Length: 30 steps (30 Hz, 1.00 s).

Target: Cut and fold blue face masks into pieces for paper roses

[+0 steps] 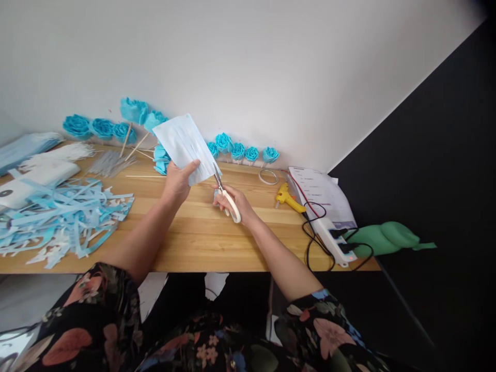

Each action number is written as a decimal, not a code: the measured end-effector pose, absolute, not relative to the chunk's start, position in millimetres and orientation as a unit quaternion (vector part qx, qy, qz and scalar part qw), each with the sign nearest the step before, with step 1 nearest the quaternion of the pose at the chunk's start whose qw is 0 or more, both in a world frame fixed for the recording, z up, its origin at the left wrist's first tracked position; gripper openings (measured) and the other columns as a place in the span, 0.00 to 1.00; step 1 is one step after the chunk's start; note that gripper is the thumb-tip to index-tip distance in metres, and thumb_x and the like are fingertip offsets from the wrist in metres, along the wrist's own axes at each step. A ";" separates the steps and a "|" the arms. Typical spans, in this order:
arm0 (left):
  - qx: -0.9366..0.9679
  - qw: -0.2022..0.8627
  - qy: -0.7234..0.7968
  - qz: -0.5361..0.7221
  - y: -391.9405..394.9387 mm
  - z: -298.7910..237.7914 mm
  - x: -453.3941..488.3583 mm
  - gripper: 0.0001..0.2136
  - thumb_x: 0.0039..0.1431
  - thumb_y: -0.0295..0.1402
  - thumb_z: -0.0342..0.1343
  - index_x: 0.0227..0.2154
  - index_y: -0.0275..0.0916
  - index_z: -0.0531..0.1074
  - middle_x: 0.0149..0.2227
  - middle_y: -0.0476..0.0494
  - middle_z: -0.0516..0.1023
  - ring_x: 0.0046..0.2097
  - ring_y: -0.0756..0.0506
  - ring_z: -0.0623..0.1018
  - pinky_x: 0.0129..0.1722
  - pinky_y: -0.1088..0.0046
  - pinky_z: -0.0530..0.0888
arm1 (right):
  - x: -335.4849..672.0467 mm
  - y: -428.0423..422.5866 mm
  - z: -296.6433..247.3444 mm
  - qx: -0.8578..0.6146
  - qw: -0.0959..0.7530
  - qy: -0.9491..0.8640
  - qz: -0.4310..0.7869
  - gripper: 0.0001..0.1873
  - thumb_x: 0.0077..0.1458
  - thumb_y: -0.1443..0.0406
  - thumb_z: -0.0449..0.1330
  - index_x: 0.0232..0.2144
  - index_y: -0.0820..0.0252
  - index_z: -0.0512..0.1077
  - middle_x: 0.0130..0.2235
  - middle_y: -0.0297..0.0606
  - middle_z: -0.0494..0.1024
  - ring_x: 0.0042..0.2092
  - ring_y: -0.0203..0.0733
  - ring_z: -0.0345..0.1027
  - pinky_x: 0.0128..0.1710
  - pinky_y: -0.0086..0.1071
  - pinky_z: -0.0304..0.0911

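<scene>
My left hand (180,181) is closed on a pale blue face mask (185,142), thumb on its front, and holds it up above the table. My right hand (237,204) grips scissors (231,205) with white handles. Their metal blades lie at the mask's lower right edge. A small pale blue piece shows by the right fingers. Behind the mask, blue flowers on thin sticks stand along the wall; among them are a large flower (134,110) and a smaller flower (237,151). The mask hides part of this row.
Cut blue and white strips (65,219) are heaped at the left, near a stack of masks (29,150). On the right are a yellow glue gun (289,198), a roll of tape (268,176), printed paper (321,191), a power strip (334,242) with black cables and a green object (391,238).
</scene>
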<state>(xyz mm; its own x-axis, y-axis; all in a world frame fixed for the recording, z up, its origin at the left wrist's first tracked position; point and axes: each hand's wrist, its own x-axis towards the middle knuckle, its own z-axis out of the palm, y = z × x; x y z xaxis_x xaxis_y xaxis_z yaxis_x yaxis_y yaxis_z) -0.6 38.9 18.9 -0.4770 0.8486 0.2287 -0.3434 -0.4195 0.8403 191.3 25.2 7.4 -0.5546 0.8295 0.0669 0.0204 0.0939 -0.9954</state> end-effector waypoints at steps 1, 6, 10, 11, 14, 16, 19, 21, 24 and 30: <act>0.339 0.384 0.379 0.771 38.9 18.3 -0.3 0.30 0.36 0.41 0.77 0.45 0.39 0.76 0.48 0.38 0.83 0.58 0.32 0.78 0.59 0.55 0.75 | 191.4 25.3 6.7 -0.324 0.343 -0.657 0.588 0.31 0.51 0.48 0.69 0.52 0.59 0.76 0.29 0.32 0.78 0.25 0.30 0.64 0.22 0.23 0.59; 0.350 0.378 0.382 0.767 38.8 16.1 1.4 0.31 0.36 0.43 0.77 0.45 0.37 0.76 0.47 0.36 0.83 0.58 0.30 0.78 0.58 0.54 0.75 | 192.8 26.4 3.8 -0.322 0.338 -0.663 0.585 0.32 0.53 0.47 0.67 0.53 0.59 0.75 0.29 0.33 0.77 0.25 0.30 0.64 0.22 0.24 0.59; 0.356 0.380 0.381 0.764 39.9 14.2 0.3 0.31 0.37 0.44 0.77 0.44 0.37 0.77 0.48 0.36 0.83 0.57 0.31 0.78 0.57 0.56 0.76 | 192.8 26.8 3.5 -0.321 0.331 -0.667 0.585 0.33 0.52 0.47 0.67 0.54 0.59 0.75 0.29 0.32 0.77 0.25 0.30 0.64 0.22 0.23 0.59; 0.359 0.378 0.382 0.763 40.7 13.3 -0.3 0.31 0.37 0.44 0.77 0.44 0.37 0.77 0.48 0.37 0.83 0.57 0.32 0.78 0.57 0.57 0.76 | 192.5 26.9 3.6 -0.323 0.329 -0.668 0.584 0.33 0.52 0.47 0.67 0.54 0.59 0.75 0.29 0.32 0.76 0.25 0.30 0.64 0.22 0.23 0.58; 0.364 0.373 0.387 0.761 43.6 9.9 -1.7 0.31 0.37 0.44 0.77 0.45 0.37 0.77 0.48 0.38 0.83 0.56 0.33 0.79 0.56 0.59 0.77 | 191.7 27.2 3.9 -0.327 0.325 -0.668 0.585 0.35 0.51 0.46 0.67 0.55 0.60 0.74 0.29 0.32 0.76 0.26 0.30 0.63 0.23 0.23 0.58; 0.364 0.371 0.391 0.760 45.1 8.0 -2.0 0.31 0.37 0.44 0.77 0.46 0.37 0.77 0.49 0.38 0.83 0.55 0.34 0.80 0.55 0.59 0.77 | 191.4 27.3 4.1 -0.328 0.324 -0.666 0.586 0.36 0.51 0.45 0.67 0.55 0.60 0.74 0.28 0.32 0.75 0.26 0.30 0.62 0.23 0.24 0.57; 0.364 0.368 0.391 0.761 45.4 7.2 -1.2 0.31 0.38 0.43 0.76 0.46 0.37 0.77 0.49 0.38 0.83 0.54 0.34 0.80 0.54 0.59 0.78 | 191.7 26.9 4.8 -0.331 0.322 -0.668 0.584 0.36 0.50 0.45 0.67 0.55 0.60 0.74 0.28 0.32 0.75 0.26 0.31 0.62 0.23 0.24 0.57; 0.360 0.369 0.392 0.762 44.7 7.7 -0.5 0.30 0.37 0.43 0.76 0.46 0.37 0.78 0.49 0.38 0.83 0.54 0.34 0.80 0.54 0.59 0.78 | 192.2 26.2 5.7 -0.333 0.322 -0.668 0.582 0.36 0.50 0.45 0.67 0.55 0.60 0.74 0.28 0.32 0.75 0.26 0.31 0.62 0.23 0.24 0.57; 0.357 0.372 0.393 0.762 43.9 8.4 -0.2 0.30 0.38 0.42 0.76 0.46 0.37 0.78 0.50 0.37 0.83 0.55 0.34 0.80 0.54 0.59 0.78 | 192.6 25.0 7.7 -0.337 0.323 -0.666 0.582 0.36 0.50 0.45 0.67 0.55 0.60 0.74 0.28 0.32 0.74 0.26 0.31 0.62 0.23 0.25 0.57; 0.369 0.373 0.391 0.756 45.0 6.0 -1.5 0.30 0.40 0.42 0.76 0.46 0.36 0.77 0.51 0.37 0.82 0.56 0.34 0.80 0.55 0.59 0.78 | 192.4 24.7 7.7 -0.336 0.323 -0.666 0.582 0.36 0.51 0.45 0.67 0.55 0.61 0.75 0.27 0.31 0.73 0.25 0.30 0.61 0.24 0.25 0.56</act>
<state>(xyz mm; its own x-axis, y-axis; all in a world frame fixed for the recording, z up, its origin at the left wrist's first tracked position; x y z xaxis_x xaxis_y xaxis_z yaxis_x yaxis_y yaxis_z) -1.5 45.0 6.0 -0.4504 0.8524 0.2655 -0.2754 -0.4155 0.8669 192.4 24.7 7.7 -0.5662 0.8234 0.0385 0.0719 0.0959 -0.9928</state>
